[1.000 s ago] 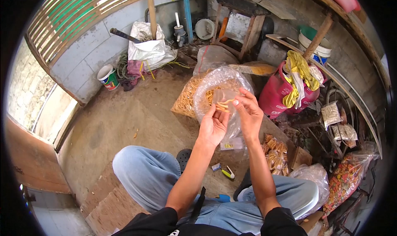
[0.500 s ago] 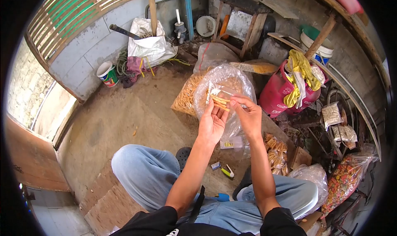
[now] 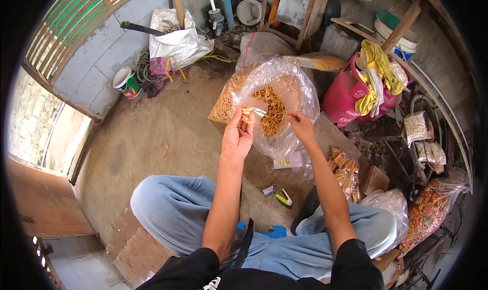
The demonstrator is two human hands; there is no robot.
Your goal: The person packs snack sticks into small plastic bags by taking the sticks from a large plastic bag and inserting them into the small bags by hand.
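Small clear packet [image 3: 258, 106]: over the left part of the large open bag [image 3: 306, 93], pinched with a few snack sticks [image 3: 247, 114] in left hand [image 3: 237, 139], palm up. Light pressure likely spares brittle sticks. Right hand [image 3: 303, 128]: bag's right side, palm down, fingertips together; whether holding anything, cannot tell.

Hands [image 3: 238, 140]: two | small held bag [image 3: 258, 106]: one | big open snack bag [image 3: 301, 94]: one | colourful snack bag [image 3: 432, 206]: one | white buckets [image 3: 122, 77]: three | white sack [image 3: 175, 46]: one | green tool [image 3: 282, 199]: one | blue post [image 3: 227, 8]: one
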